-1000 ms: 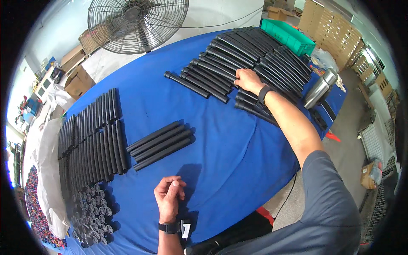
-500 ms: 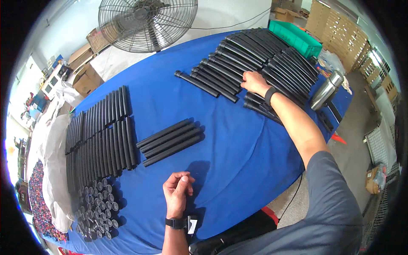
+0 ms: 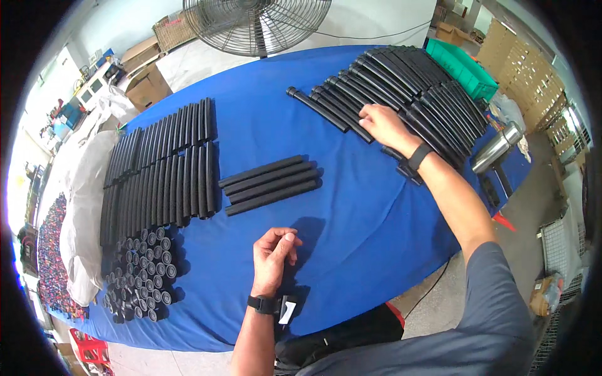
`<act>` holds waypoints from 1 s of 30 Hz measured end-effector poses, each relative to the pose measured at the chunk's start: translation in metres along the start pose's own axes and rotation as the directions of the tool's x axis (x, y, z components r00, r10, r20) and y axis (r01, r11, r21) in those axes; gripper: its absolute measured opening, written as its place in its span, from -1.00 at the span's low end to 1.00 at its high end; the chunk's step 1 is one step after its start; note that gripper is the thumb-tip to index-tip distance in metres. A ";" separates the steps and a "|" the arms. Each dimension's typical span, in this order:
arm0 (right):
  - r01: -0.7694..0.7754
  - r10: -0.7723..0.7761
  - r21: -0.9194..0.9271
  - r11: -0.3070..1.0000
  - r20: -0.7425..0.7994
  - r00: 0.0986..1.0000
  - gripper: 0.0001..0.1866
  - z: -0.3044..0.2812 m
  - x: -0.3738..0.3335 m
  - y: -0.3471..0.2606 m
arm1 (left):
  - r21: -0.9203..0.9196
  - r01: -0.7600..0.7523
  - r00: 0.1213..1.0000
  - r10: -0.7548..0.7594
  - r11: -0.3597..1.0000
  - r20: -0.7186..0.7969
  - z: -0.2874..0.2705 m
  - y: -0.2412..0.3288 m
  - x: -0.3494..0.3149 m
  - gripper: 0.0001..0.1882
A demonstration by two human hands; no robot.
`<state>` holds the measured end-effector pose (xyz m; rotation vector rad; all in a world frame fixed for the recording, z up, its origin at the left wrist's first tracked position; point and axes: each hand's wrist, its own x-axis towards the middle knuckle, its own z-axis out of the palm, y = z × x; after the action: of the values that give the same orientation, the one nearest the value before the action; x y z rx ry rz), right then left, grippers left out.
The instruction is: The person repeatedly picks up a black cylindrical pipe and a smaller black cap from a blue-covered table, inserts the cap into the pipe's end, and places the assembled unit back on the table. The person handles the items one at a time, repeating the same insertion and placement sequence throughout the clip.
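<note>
My right hand (image 3: 384, 127), wrist banded in black, is over the near side of a large spread of black tubes (image 3: 439, 116) with thicker capped ends. Its fingers are curled, and whether they grip one of the tubes cannot be made out. Closer to me, my left hand (image 3: 273, 258) hovers with curled fingers and thumb against them, nothing showing in it. Beyond the left hand, several loose black tubes (image 3: 271, 184) lie side by side. Two rows of plain black tubes (image 3: 163, 188) are at the left, with a cluster of round black caps (image 3: 145, 276) below them.
A blue cloth (image 3: 351, 250) covers the table. A steel flask (image 3: 498, 147) and a green crate (image 3: 461, 69) stand along the right side. White sheeting (image 3: 88, 213) lies at the left edge, beside a heap of small multicoloured pieces (image 3: 53, 263). A large fan (image 3: 257, 25) stands behind.
The view has shifted, so the table's things appear farther right. Against the tubes, my right hand has come slightly nearer and to the left. My left hand keeps its curled pose.
</note>
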<state>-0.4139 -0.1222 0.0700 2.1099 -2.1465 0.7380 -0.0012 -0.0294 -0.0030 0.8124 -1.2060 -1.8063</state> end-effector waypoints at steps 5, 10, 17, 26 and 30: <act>0.174 -0.145 -0.249 0.953 0.132 0.981 -0.80 0.034 0.003 -0.028 | -0.001 0.018 1.000 -0.018 1.000 -0.007 0.002 -0.002 0.004 -0.80; 0.039 -0.020 -0.330 0.943 0.061 0.998 -0.74 0.060 0.030 -0.018 | 0.022 0.010 1.000 -0.009 1.000 -0.011 0.005 0.001 0.005 -0.80; -0.053 0.086 -0.284 0.957 0.107 0.991 -0.72 0.084 0.031 -0.029 | 0.009 0.042 0.999 -0.042 0.999 -0.026 0.003 0.000 0.002 -0.82; -0.046 0.097 -0.347 0.937 0.131 0.987 -0.67 0.075 0.020 -0.013 | -0.003 0.029 1.000 -0.029 1.000 0.001 0.006 -0.001 0.005 -0.81; -0.118 0.207 -0.337 0.934 0.244 0.947 -0.69 0.054 0.008 -0.025 | 0.020 0.040 0.999 -0.039 0.999 -0.020 -0.001 -0.001 0.001 -0.80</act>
<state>-0.3744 -0.1479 0.0328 1.9754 -2.4046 0.0849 -0.0013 -0.0307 -0.0047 0.8693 -1.2053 -1.8161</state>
